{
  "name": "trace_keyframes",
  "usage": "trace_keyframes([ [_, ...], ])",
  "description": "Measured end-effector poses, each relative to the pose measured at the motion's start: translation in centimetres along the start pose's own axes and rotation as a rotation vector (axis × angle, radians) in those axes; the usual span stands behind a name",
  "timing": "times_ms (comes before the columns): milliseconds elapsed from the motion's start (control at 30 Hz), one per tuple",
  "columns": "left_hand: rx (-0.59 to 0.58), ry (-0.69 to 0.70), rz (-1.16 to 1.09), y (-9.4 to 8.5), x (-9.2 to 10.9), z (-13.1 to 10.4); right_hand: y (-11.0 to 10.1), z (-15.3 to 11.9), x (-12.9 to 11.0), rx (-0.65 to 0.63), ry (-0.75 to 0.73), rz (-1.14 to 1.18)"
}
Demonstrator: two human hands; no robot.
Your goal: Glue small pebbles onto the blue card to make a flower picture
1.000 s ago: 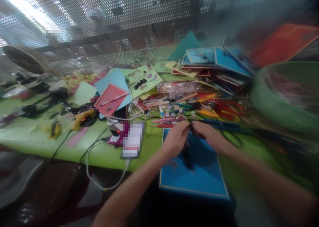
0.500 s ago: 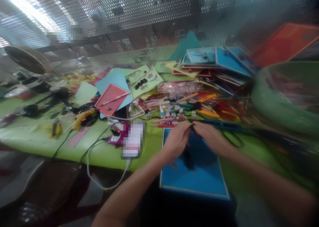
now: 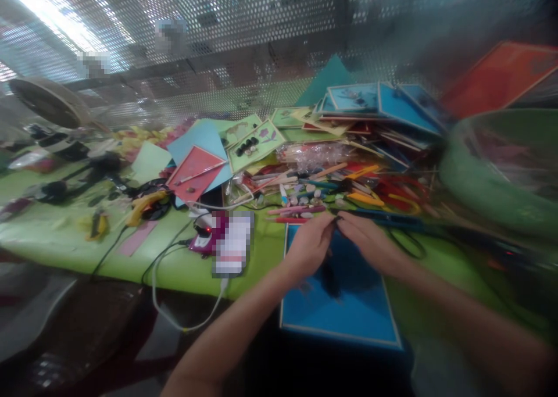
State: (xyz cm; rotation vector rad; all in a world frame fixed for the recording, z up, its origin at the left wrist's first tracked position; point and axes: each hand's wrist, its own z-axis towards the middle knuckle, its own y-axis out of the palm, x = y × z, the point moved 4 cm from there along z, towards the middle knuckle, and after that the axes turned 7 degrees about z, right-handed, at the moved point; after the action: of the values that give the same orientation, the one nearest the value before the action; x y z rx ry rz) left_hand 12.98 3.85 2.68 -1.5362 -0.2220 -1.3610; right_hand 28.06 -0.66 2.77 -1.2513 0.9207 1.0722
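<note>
A blue board (image 3: 349, 318) with a pale edge lies at the near side of the green table, partly over its front edge. Above the board's far part, my left hand (image 3: 310, 243) and my right hand (image 3: 364, 237) meet at the fingertips. Both hands are closed, pinching a small dark thing (image 3: 335, 219) too small to make out. On the board, just below the hands, is a black shape (image 3: 330, 279), blurred. Pink and red pens (image 3: 296, 211) lie just beyond my left hand.
The green table (image 3: 261, 240) holds a phone (image 3: 234, 244) with a white cable, a yellow glue gun (image 3: 146, 205), scissors (image 3: 365, 198) and stacked blue boards (image 3: 405, 109). A big green basin (image 3: 492, 170) stands at the right. A fan (image 3: 47, 103) is at the far left.
</note>
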Motion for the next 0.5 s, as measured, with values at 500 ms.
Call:
trace_keyframes([
  [500,-0.003,-0.009,0.008,0.02,-0.33,-0.01,-0.05,0.0,-0.47,-0.002,-0.032,-0.006],
])
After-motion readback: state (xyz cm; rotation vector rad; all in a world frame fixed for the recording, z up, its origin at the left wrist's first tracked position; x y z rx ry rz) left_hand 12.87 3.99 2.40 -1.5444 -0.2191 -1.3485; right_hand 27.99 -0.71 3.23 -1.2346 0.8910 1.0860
